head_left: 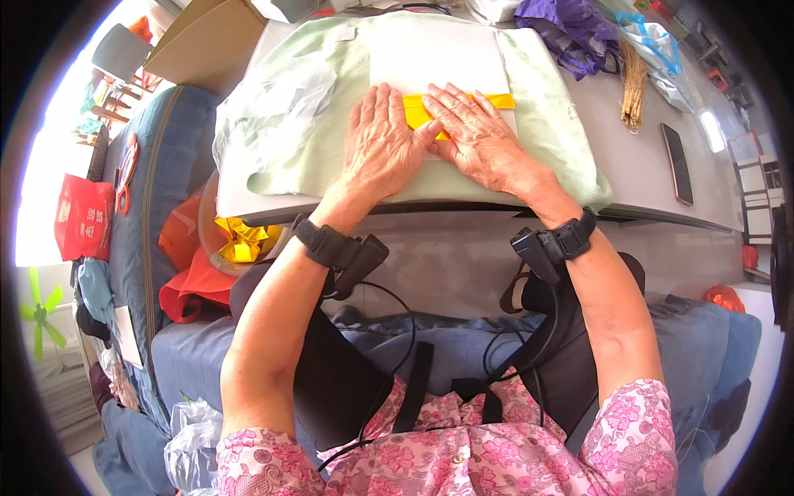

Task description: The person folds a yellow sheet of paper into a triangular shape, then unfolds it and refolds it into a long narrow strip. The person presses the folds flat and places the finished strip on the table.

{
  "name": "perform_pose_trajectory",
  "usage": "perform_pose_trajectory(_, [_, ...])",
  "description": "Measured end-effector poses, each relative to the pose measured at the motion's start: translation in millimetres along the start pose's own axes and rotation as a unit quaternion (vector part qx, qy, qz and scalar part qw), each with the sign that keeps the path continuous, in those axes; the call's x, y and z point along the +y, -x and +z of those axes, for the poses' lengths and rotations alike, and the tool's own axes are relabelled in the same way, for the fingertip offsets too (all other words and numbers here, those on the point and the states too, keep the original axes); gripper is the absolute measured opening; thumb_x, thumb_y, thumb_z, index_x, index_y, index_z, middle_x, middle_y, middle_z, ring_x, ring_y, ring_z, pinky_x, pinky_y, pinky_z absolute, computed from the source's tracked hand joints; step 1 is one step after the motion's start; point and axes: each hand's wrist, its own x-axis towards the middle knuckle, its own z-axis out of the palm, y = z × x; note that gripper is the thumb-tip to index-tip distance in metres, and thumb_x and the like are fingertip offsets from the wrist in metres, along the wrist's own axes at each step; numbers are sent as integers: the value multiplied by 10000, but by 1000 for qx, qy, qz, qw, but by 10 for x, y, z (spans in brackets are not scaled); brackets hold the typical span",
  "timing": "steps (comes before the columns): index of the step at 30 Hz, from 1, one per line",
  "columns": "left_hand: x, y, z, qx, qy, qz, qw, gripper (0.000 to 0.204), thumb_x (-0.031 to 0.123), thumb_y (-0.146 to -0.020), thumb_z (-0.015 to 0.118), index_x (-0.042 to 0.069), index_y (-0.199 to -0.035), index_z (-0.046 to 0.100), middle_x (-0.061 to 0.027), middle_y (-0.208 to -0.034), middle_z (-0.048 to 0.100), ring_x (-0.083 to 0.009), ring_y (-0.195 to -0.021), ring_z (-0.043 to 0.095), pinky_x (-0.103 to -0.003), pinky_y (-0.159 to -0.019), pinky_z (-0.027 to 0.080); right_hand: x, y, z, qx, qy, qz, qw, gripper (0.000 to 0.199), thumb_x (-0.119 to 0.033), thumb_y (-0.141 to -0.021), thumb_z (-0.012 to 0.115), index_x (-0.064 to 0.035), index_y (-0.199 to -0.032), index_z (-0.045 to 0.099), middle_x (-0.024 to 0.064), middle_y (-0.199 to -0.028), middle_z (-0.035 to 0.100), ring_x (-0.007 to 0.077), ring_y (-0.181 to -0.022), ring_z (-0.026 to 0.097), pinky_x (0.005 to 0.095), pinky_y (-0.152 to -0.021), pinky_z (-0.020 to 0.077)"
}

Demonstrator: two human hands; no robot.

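Both palms press down near the front of the table. My left hand (385, 145) lies flat with fingers stretched toward the far side, at the left end of a yellow paper strip (413, 113). My right hand (478, 136) is flat too, its fingers slightly spread over the strip, which shows between the hands and beyond the right fingers. My thumbs meet or nearly meet. Beneath the strip is a white sheet (438, 62), on a pale green cloth (546, 91). Whatever lies under the palms is hidden.
A clear plastic bag (285, 99) rests on the cloth's left. To the right are a purple bag (571, 33), a dried straw bundle (633, 83) and a phone (676, 164). Below the table's left edge, a clear container holds crumpled yellow paper (246, 240). Wrist-strap cables hang over my lap.
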Motion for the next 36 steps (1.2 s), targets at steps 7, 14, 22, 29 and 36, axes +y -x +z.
perform_pose_trajectory(7, [-110,-73,-33,29,-10,-40,999,807,559,-983,379,-135,-1395,376,-317,-1456,390,-414,-1407,313,-493,-1170,193,-21,-17,-8,22,-8,-6,1000,654,-481,-993,445,-23,-1456,390,142,-1534,365,290,-1443,292,488,-1184,198])
perform_pose_trajectory(14, [127,-35,-113,-14,60,60,996,699,483,-995,403,-109,-1366,433,-309,-1454,398,-411,-1402,319,-488,-1173,191,8,-20,-9,18,-18,-3,1000,681,-488,-980,461,-28,-1472,366,140,-1541,353,286,-1450,279,482,-1189,194])
perform_pose_trajectory(22, [132,-29,-51,-64,-17,34,997,731,499,-1026,298,-106,-1431,364,-275,-1524,322,-358,-1459,244,-437,-1205,125,118,15,-27,12,-20,12,1000,757,-544,-982,414,18,-1481,326,185,-1558,302,294,-1468,238,428,-1213,166])
perform_pose_trajectory(29, [86,-8,-55,-37,1,57,998,726,486,-1015,341,-132,-1394,387,-302,-1484,365,-395,-1419,301,-472,-1184,175,192,103,-129,-11,-2,56,998,876,-645,-949,405,48,-1477,313,207,-1556,292,306,-1470,229,422,-1215,162])
perform_pose_trajectory(36, [76,-11,-22,-10,9,62,998,722,485,-995,401,-129,-1375,403,-310,-1450,403,-411,-1392,339,-491,-1169,206,363,241,-214,-16,1,82,997,982,-684,-857,547,32,-1486,312,182,-1573,274,287,-1478,218,404,-1211,178])
